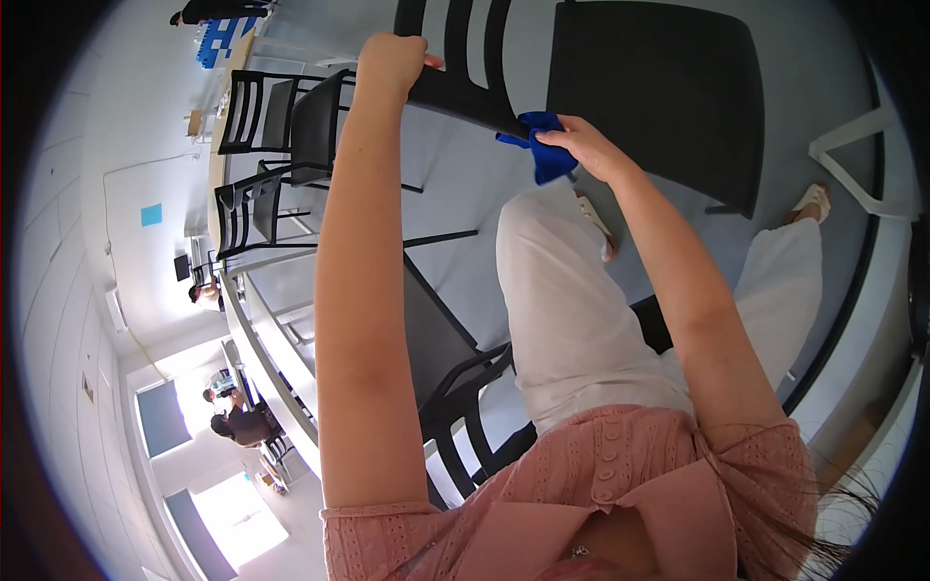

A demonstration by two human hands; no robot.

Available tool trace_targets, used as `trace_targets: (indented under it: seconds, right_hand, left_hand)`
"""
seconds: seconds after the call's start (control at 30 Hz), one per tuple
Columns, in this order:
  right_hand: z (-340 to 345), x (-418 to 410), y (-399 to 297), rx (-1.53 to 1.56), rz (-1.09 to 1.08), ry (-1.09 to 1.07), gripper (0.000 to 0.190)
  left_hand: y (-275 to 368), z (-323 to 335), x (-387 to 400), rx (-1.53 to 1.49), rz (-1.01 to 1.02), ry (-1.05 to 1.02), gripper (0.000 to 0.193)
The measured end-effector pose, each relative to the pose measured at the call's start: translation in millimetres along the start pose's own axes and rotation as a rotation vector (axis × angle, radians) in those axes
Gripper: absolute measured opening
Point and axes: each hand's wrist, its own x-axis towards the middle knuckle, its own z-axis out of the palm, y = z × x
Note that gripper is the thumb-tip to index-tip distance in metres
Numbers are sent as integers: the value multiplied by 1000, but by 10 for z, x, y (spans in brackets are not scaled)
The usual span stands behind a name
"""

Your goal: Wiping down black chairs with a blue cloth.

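A black plastic chair stands before me, its slatted backrest (465,91) towards me and its wide seat (654,87) beyond. My left hand (396,62) is closed around the left part of the backrest's top rail, with a fingertip showing past the edge. In my right hand (588,147) is a blue cloth (550,149), pinched between thumb and fingers. The cloth is folded over the right end of the same rail and touches it, with a loose flap hanging down. The fingers beneath the cloth are partly hidden.
Another black chair (443,319) is close by my left arm. Several black chairs (316,131) line a table at the left, near a long white desk (272,356). A white metal leg frame (835,145) stands at right. Other people (243,425) are farther off.
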Motion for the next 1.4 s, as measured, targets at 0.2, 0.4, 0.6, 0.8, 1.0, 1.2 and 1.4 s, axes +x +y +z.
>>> trace_targets:
  seconds: [0.2,0.4,0.6,0.8,1.0,1.2,1.4]
  right_hand:
    - [-28,3,-4,-154,-23,-17,36]
    - [6,-12,3,-36,-6,9,35]
    - [-48,-21,56,-65,-60,-18,35]
    - [8,-20,51,-31,-52,15,34]
    - [-18,-34,77,52,-48,1,34]
    - [6,4,44,-11,-46,-4,36]
    - [-21,-12,81,-72,-51,35,38]
  left_hand:
    - [64,-27,-69,-34,7,-31,23]
    - [76,-16,-101,80,30,41,22]
    - [189,-93,-146,133,-81,-121,38]
    - [58,-13,-84,40,29,37,24]
    - [51,-13,-66,92,58,-12,24]
    - [-134,-9,165,67,22,12,34]
    - [-175,40,230,169,39,61,37]
